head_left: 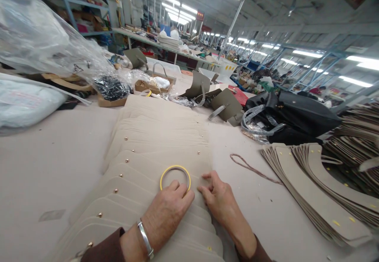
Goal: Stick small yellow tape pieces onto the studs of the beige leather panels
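A fanned stack of beige leather panels (160, 151) with small gold rivets along their edges lies in front of me on the bench. On it sits a ring-shaped roll of yellow tape (175, 177). My left hand (167, 210), with a metal bangle at the wrist, curls over the roll's lower rim. My right hand (217, 198) lies just to the right of the roll, its fingertips on the panels and nothing held.
Right of the stack lie a thin brown cord (251, 169) and fanned curved beige panels (316, 191). Beyond are a black leather bag (304, 112), olive leather pieces (225, 104) and a cardboard tray (154, 85). Large plastic bags (29, 29) fill the left side.
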Action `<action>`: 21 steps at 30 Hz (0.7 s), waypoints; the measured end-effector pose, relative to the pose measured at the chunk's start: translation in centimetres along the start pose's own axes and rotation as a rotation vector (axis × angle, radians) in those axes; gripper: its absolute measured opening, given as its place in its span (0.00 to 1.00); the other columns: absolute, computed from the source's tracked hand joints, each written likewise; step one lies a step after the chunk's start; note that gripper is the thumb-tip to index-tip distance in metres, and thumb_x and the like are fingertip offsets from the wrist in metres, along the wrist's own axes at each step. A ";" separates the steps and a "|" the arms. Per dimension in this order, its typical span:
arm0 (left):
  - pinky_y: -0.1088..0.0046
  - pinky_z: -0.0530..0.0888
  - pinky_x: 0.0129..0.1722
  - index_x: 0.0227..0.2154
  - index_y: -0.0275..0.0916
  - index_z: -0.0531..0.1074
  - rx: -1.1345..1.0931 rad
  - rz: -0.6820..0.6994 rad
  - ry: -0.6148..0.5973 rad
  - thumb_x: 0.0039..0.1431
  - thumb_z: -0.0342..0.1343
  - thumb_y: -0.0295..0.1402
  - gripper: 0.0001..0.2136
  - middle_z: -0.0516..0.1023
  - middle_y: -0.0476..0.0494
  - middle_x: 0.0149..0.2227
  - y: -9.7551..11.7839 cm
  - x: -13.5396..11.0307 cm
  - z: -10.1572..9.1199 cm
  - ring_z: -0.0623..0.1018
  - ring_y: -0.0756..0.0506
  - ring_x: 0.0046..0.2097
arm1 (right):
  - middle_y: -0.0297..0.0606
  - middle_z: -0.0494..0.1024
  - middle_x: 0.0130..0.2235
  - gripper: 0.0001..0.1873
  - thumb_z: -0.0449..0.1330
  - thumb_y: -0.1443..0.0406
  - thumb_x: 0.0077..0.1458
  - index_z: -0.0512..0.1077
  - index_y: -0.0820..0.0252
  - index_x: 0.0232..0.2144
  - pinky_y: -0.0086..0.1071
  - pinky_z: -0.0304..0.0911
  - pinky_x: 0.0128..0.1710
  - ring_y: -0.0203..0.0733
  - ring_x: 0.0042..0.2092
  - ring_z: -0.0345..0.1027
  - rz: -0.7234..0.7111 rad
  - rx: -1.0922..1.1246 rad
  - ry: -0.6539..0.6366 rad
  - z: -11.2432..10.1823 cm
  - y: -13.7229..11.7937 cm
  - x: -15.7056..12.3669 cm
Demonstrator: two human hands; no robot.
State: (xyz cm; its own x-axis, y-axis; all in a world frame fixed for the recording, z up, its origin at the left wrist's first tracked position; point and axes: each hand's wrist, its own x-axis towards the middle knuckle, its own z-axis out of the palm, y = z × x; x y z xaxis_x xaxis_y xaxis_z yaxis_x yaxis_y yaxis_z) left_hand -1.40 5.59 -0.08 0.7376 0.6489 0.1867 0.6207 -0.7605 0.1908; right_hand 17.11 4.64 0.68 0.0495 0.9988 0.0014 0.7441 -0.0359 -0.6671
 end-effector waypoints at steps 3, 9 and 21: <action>0.66 0.69 0.32 0.33 0.38 0.66 -0.007 -0.003 0.026 0.63 0.51 0.25 0.03 0.71 0.44 0.33 0.0 0.0 0.0 0.68 0.43 0.35 | 0.29 0.74 0.21 0.05 0.58 0.64 0.56 0.69 0.59 0.36 0.27 0.59 0.22 0.38 0.22 0.68 0.074 0.123 0.016 -0.3 0.6 -0.5; 0.67 0.70 0.32 0.32 0.39 0.65 0.005 -0.029 -0.014 0.62 0.52 0.24 0.04 0.71 0.44 0.33 0.1 0.0 -0.1 0.69 0.42 0.36 | 0.36 0.78 0.28 0.09 0.56 0.65 0.59 0.75 0.59 0.29 0.30 0.62 0.32 0.40 0.30 0.71 -0.099 -0.032 0.060 -0.3 1.0 -2.2; 0.68 0.71 0.32 0.33 0.38 0.67 0.009 -0.031 0.014 0.63 0.50 0.25 0.04 0.71 0.44 0.32 -0.1 0.2 -0.1 0.70 0.43 0.34 | 0.36 0.79 0.26 0.10 0.57 0.68 0.55 0.76 0.59 0.25 0.28 0.60 0.31 0.39 0.28 0.72 -0.112 -0.222 0.036 0.2 -0.5 -0.4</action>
State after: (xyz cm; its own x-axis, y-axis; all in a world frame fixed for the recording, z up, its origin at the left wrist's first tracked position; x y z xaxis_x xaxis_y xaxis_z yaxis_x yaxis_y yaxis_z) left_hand -1.38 5.82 0.07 0.7144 0.6722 0.1941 0.6454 -0.7403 0.1883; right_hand 16.54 4.23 0.85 -0.0204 0.9953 0.0951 0.8742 0.0639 -0.4813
